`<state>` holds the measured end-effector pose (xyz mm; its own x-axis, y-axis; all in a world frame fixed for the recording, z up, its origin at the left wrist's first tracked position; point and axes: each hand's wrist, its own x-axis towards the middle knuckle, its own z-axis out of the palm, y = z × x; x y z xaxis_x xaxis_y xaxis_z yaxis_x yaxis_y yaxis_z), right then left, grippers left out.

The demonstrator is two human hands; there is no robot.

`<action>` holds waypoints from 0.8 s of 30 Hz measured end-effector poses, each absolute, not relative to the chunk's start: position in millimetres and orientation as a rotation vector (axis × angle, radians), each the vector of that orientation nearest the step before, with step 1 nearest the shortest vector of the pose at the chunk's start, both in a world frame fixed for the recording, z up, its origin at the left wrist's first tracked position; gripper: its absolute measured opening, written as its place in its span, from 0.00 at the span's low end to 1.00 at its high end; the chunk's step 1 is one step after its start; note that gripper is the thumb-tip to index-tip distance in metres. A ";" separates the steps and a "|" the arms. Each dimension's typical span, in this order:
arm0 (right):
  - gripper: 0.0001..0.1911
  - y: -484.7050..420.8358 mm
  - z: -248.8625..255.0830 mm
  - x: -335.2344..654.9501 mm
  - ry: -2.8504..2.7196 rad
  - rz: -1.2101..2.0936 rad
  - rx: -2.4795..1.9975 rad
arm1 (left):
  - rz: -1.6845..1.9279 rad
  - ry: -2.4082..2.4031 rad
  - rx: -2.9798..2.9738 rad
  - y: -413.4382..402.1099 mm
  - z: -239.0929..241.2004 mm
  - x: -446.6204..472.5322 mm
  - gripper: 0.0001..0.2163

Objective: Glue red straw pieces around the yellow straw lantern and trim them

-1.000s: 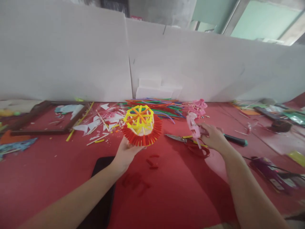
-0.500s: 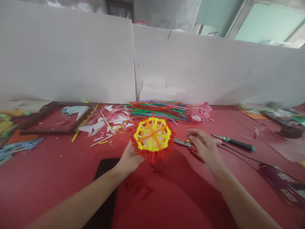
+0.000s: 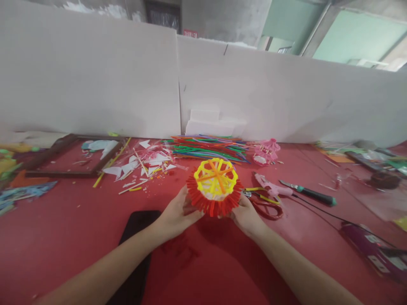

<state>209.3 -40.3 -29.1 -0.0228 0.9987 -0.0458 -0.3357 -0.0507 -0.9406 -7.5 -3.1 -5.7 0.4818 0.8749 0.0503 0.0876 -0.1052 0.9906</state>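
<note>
A round craft piece (image 3: 213,207) is held up above the red table between my two hands. It has a yellow ring on top, orange spokes crossing inside it, and a fringe of red sticks around it. My left hand (image 3: 179,212) grips the fringe from the left, fingers partly hidden beneath. On the opposite side, my right hand (image 3: 246,214) closes on the fringe, its fingertips mostly out of sight. Just right of that hand lie red-handled scissors (image 3: 269,210) and a pink glue gun (image 3: 275,189) with a black cord.
Behind the piece lies a bundle of coloured sticks (image 3: 206,148), beside a pink craft item (image 3: 266,151). White scraps (image 3: 152,161) and a brown frame (image 3: 63,173) are leftward. A utility knife (image 3: 310,194) and purple device (image 3: 370,245) lie right; a black phone-like slab (image 3: 135,254) sits under my left forearm.
My right hand has come leftward from over the scissors and glue gun to take hold of the craft piece. The piece has moved slightly right and tilted, showing more of its red front fringe.
</note>
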 end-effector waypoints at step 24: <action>0.20 -26.7 -31.9 227.1 -0.711 1.337 -0.908 | 0.501 0.845 2.529 26.9 -25.7 18.4 0.19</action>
<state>227.1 -26.7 -31.9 0.1220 0.9901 -0.0700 -0.4958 -0.0003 -0.8684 18.4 26.9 -25.7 0.7496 0.6311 0.1992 0.4779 -0.7245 0.4967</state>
